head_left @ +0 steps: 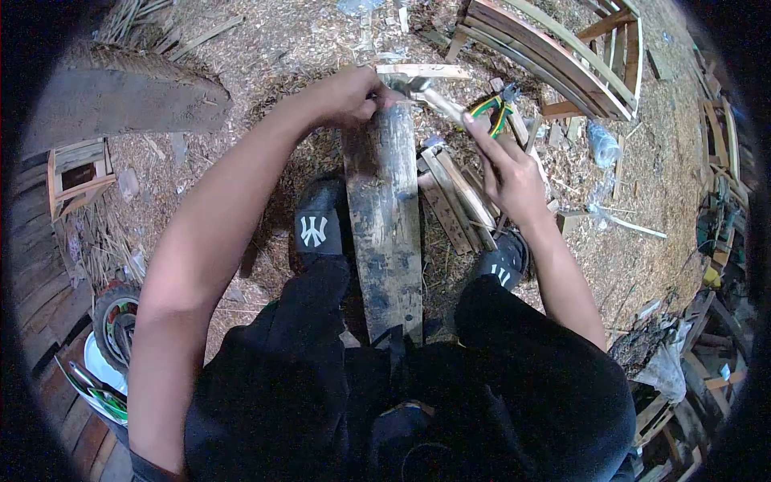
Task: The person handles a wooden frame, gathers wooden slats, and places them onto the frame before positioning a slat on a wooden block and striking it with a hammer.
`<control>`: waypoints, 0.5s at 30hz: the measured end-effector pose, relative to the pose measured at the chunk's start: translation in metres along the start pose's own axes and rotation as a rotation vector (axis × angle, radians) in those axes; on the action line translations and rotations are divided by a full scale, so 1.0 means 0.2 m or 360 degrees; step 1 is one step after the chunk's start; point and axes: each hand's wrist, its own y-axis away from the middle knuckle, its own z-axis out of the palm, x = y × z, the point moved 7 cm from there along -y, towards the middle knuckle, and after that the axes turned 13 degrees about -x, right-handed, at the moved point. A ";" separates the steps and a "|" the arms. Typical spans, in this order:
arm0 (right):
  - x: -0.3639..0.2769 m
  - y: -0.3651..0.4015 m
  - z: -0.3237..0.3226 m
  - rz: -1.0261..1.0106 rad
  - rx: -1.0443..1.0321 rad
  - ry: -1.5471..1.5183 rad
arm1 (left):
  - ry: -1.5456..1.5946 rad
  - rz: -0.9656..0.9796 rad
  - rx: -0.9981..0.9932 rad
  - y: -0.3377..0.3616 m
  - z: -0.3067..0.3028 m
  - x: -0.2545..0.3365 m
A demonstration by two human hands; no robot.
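I sit with a worn, dark wooden plank [385, 225] running out between my legs. My left hand [349, 96] is closed at the plank's far end, gripping the near end of a pale strip [438, 103] that slants to the right. My right hand [510, 181] is raised to the right of the plank. Its fingers hold pliers with green and yellow handles [498, 112], whose head points away from me, close to the strip's other end. My black shoes [320, 221] rest on either side of the plank.
Wood shavings cover the ground. Short wooden slats [454, 201] lie right of the plank. A curved wooden frame [554, 52] stands at the far right, a small wooden stool [76, 173] at the left, a plastic bottle [602, 145] right, and a wheel [116, 321] at lower left.
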 end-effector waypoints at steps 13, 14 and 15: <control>0.13 -0.01 0.08 0.0274 -0.0039 -0.0669 | -0.0185 -0.0083 0.0055 0.01 0.06 -0.07; 0.15 -0.01 0.10 0.0277 -0.0037 -0.0778 | -0.0183 -0.0084 0.0055 0.00 0.09 -0.08; 0.14 0.00 0.09 0.0278 -0.0039 -0.0776 | -0.0220 0.0008 0.0173 0.00 0.11 -0.08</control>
